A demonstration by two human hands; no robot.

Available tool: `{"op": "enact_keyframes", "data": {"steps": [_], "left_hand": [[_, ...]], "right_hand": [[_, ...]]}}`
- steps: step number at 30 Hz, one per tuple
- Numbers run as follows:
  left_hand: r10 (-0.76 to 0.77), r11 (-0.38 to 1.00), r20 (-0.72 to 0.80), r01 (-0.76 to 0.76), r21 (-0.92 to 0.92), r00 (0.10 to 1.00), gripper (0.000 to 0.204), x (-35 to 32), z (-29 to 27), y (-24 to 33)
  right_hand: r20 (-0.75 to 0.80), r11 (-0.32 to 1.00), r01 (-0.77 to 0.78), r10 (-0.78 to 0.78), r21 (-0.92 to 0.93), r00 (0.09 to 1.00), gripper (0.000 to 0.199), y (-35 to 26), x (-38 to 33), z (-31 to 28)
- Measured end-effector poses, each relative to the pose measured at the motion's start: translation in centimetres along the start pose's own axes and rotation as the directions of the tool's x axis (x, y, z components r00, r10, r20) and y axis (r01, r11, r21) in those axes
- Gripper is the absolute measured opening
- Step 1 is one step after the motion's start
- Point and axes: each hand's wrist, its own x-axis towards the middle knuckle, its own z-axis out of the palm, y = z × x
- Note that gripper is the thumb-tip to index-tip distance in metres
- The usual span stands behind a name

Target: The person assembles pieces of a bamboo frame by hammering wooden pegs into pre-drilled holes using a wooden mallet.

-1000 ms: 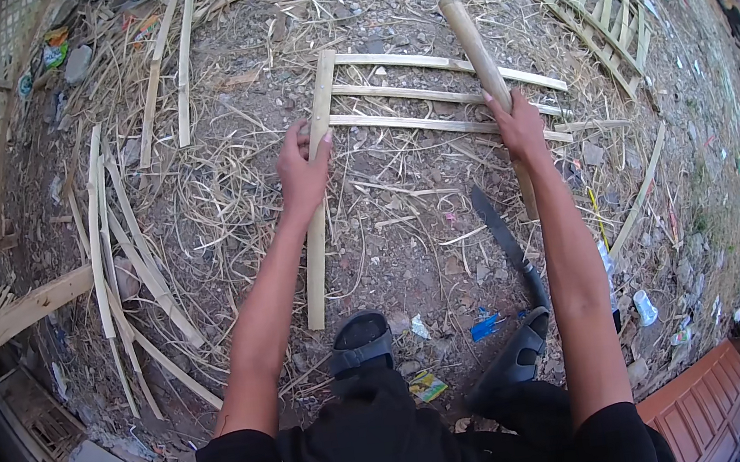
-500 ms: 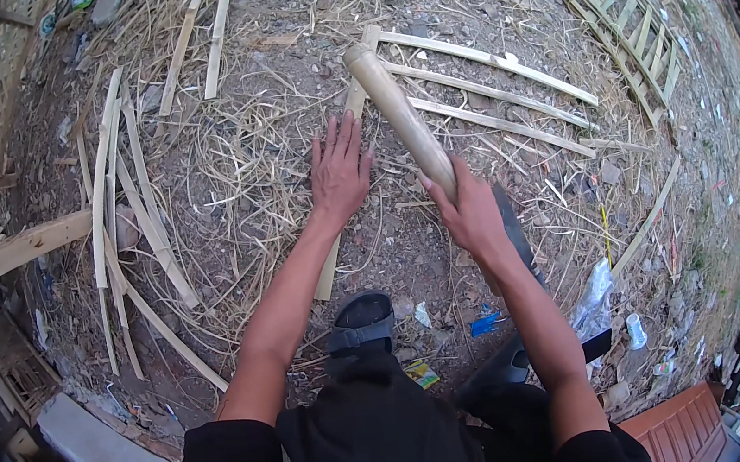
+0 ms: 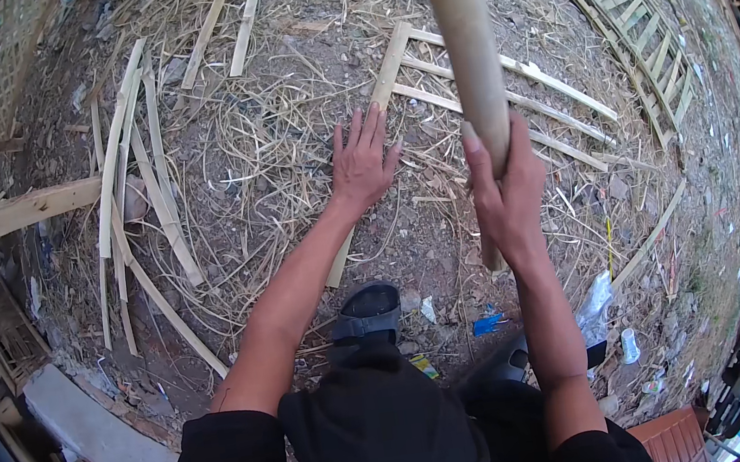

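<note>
My left hand (image 3: 363,164) lies flat with its fingers spread, pressing on a pale bamboo slat (image 3: 392,62) on the ground. The slat's far end shows beyond my fingertips, and its near end comes out below my wrist. Three thinner bamboo strips (image 3: 558,94) run off to the right from the slat's far part; how they join it is too small to tell. My right hand (image 3: 511,198) is closed round a thick, round bamboo stick (image 3: 465,41), raised above the strips. The stick's upper end goes out of the picture at the top.
A slatted bamboo frame (image 3: 643,36) lies at the far right. Long loose strips (image 3: 124,151) lie to the left, near a wooden plank (image 3: 23,221). Thin shavings (image 3: 257,152) litter the soil. By my sandal (image 3: 369,310) are a blue scrap (image 3: 487,324) and a plastic bag (image 3: 596,309).
My right hand has lifted the bamboo stick up and away from the slat's far end. My left hand stays flat on the slat. The whole view has shifted slightly.
</note>
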Motion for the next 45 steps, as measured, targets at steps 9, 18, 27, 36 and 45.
{"op": "enact_keyframes", "data": {"steps": [9,18,27,36,45], "left_hand": [[0.005,1.0,-0.114,-0.003,0.022,0.993,0.052,2.2,1.2,0.1],[0.024,1.0,-0.155,-0.025,-0.002,0.988,0.054,-0.2,0.4,0.1],[-0.38,0.889,-0.015,0.36,-0.282,0.925,0.064,5.4,-0.8,0.5],[-0.388,0.348,0.365,0.502,-0.792,0.846,0.048,11.4,-1.8,-1.3],[-0.415,0.162,0.533,0.636,-0.755,0.738,0.039,10.8,-0.4,-2.1]], "right_hand": [[0.156,0.938,-0.041,0.1,-0.343,0.983,0.042,8.3,0.1,2.7],[-0.177,0.992,-0.036,0.058,0.125,0.983,0.038,4.1,-0.2,-0.4],[-0.085,0.93,-0.353,0.345,-0.099,0.935,0.05,12.0,-5.6,-0.4],[-0.094,0.891,-0.455,0.452,-0.008,0.887,0.048,12.0,-7.0,-1.4],[-0.075,0.887,-0.457,0.452,-0.067,0.889,0.048,13.9,-7.7,-0.7]]}}
